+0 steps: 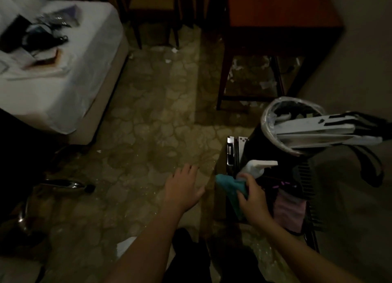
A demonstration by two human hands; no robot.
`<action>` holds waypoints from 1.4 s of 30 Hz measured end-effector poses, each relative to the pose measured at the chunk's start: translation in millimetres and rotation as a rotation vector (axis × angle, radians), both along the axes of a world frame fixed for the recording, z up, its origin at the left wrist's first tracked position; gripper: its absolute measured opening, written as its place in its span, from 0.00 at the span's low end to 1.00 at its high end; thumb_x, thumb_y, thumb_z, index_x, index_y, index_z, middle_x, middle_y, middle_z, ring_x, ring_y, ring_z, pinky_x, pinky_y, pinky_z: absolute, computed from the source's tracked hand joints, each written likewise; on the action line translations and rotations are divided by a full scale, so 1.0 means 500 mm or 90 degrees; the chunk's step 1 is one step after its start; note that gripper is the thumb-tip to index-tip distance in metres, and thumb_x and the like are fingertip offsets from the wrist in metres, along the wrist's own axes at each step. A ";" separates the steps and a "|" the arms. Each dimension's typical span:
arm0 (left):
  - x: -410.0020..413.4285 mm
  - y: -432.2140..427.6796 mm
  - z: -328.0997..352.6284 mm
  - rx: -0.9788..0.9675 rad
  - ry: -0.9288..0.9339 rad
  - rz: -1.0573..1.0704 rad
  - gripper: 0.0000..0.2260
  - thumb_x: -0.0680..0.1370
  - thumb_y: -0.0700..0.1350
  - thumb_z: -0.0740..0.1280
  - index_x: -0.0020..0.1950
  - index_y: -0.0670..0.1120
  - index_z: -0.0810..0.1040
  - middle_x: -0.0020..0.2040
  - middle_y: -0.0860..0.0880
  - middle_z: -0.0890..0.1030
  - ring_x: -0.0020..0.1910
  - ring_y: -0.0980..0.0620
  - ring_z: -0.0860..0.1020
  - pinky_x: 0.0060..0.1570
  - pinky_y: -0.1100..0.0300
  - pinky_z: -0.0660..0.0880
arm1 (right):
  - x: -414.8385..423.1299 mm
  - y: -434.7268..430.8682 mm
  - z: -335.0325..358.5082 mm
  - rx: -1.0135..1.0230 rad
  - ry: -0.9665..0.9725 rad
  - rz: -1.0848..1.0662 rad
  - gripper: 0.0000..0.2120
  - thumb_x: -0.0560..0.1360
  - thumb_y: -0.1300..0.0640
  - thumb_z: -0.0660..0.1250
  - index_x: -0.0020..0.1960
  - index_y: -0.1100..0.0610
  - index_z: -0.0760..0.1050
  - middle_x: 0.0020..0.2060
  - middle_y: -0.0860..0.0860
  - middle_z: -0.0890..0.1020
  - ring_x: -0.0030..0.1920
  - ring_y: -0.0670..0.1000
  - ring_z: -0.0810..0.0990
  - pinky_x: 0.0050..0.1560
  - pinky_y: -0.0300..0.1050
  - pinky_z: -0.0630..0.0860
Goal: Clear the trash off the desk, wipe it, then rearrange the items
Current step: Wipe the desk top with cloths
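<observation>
Head camera, a dim room: the person's left hand [182, 189] hovers over the patterned carpet [148, 117], fingers spread and holding nothing. The right hand [252, 200] has its fingers curled round a teal cloth [230, 188], right against a white spray bottle [259, 168]; whether it also holds the bottle cannot be told. Just behind stands a lined trash bin [265, 121] with flat white pieces sticking out over its rim. The reddish wooden desk [282, 11] stands at the far right, paper scraps [265, 84] on the carpet beneath it. A pink cloth [288, 210] hangs beside the right hand. A chair [152, 7] stands left of the desk; a white-sheeted bed [63, 87], dark items near its far edge, fills the left.
</observation>
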State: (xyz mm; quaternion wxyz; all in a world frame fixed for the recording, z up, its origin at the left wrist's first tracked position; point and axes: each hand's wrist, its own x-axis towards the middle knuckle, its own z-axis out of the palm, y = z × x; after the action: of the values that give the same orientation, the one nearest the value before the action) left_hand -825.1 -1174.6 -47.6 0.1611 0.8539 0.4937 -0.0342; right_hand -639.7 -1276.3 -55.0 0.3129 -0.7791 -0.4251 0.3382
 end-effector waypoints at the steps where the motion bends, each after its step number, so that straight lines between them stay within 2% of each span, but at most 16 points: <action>1: -0.015 0.017 0.006 -0.003 0.004 -0.009 0.27 0.77 0.62 0.58 0.72 0.51 0.62 0.64 0.51 0.69 0.60 0.51 0.71 0.56 0.55 0.70 | -0.013 0.011 0.004 0.002 0.006 -0.005 0.20 0.75 0.68 0.64 0.64 0.57 0.70 0.59 0.54 0.76 0.58 0.50 0.74 0.56 0.41 0.71; 7: -0.080 0.125 0.033 0.018 0.010 -0.004 0.26 0.77 0.61 0.58 0.71 0.51 0.63 0.64 0.50 0.70 0.61 0.51 0.71 0.56 0.56 0.69 | -0.063 0.109 0.042 0.048 0.014 -0.001 0.18 0.75 0.68 0.64 0.63 0.55 0.70 0.55 0.47 0.73 0.57 0.47 0.74 0.52 0.35 0.71; 11: -0.086 0.197 0.051 0.030 0.006 0.006 0.26 0.77 0.61 0.58 0.72 0.51 0.62 0.65 0.50 0.70 0.61 0.50 0.71 0.56 0.56 0.70 | -0.062 0.199 0.065 0.099 -0.012 -0.004 0.18 0.75 0.67 0.65 0.63 0.58 0.70 0.55 0.49 0.74 0.56 0.47 0.74 0.55 0.41 0.73; 16: -0.057 0.309 0.071 0.045 -0.008 0.002 0.25 0.77 0.59 0.59 0.72 0.51 0.63 0.65 0.50 0.69 0.61 0.51 0.71 0.56 0.57 0.68 | -0.031 0.318 0.086 0.120 -0.009 -0.002 0.17 0.75 0.67 0.66 0.62 0.56 0.71 0.55 0.49 0.75 0.54 0.46 0.75 0.47 0.25 0.68; 18: -0.036 0.372 0.082 0.053 -0.008 -0.009 0.25 0.77 0.59 0.59 0.72 0.51 0.63 0.66 0.50 0.68 0.62 0.50 0.71 0.56 0.56 0.69 | -0.012 0.380 0.090 0.125 -0.014 -0.010 0.17 0.75 0.66 0.66 0.62 0.57 0.71 0.53 0.49 0.76 0.53 0.47 0.75 0.47 0.29 0.70; 21: 0.004 0.480 0.094 0.064 0.001 -0.012 0.25 0.77 0.59 0.59 0.71 0.51 0.63 0.64 0.50 0.69 0.61 0.50 0.71 0.55 0.56 0.69 | 0.026 0.490 0.095 0.130 0.008 -0.032 0.17 0.75 0.66 0.65 0.62 0.56 0.70 0.54 0.50 0.76 0.55 0.50 0.76 0.54 0.45 0.75; 24: 0.053 0.606 0.121 0.089 0.021 -0.022 0.25 0.77 0.60 0.59 0.71 0.51 0.63 0.65 0.50 0.69 0.61 0.51 0.71 0.54 0.56 0.69 | 0.067 0.610 0.108 0.157 0.041 -0.050 0.18 0.75 0.66 0.65 0.62 0.53 0.69 0.56 0.49 0.75 0.57 0.50 0.76 0.57 0.51 0.77; 29: 0.149 0.813 0.174 0.124 -0.010 -0.038 0.25 0.77 0.60 0.59 0.72 0.51 0.63 0.65 0.50 0.69 0.61 0.50 0.71 0.54 0.56 0.69 | 0.147 0.809 0.147 0.183 0.033 -0.059 0.18 0.76 0.65 0.65 0.63 0.52 0.70 0.59 0.49 0.74 0.59 0.49 0.75 0.56 0.47 0.78; 35: 0.235 1.071 0.172 0.127 -0.014 -0.072 0.24 0.77 0.60 0.59 0.71 0.51 0.64 0.64 0.50 0.70 0.60 0.50 0.71 0.53 0.55 0.68 | 0.232 1.057 0.165 0.184 0.032 -0.090 0.17 0.76 0.65 0.65 0.63 0.53 0.69 0.59 0.49 0.74 0.59 0.51 0.75 0.57 0.52 0.78; 40: 0.311 1.325 0.156 0.116 -0.053 -0.143 0.25 0.78 0.59 0.60 0.72 0.51 0.63 0.66 0.50 0.68 0.63 0.50 0.70 0.57 0.54 0.68 | 0.285 1.258 0.169 0.179 0.065 -0.187 0.18 0.77 0.64 0.64 0.63 0.49 0.69 0.60 0.48 0.73 0.59 0.50 0.75 0.53 0.52 0.80; 42: 0.343 1.416 0.163 0.102 -0.075 -0.180 0.25 0.78 0.58 0.60 0.72 0.51 0.63 0.66 0.51 0.68 0.63 0.51 0.70 0.58 0.55 0.68 | 0.301 1.322 0.181 0.191 0.087 -0.239 0.18 0.77 0.63 0.64 0.62 0.47 0.69 0.58 0.45 0.73 0.58 0.49 0.76 0.49 0.48 0.81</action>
State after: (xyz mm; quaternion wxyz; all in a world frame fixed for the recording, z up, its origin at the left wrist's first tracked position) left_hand -653.6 -466.9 33.7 0.1152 0.9256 0.3591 0.0331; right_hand -489.0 -615.2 35.6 0.5103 -0.7645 -0.2966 0.2592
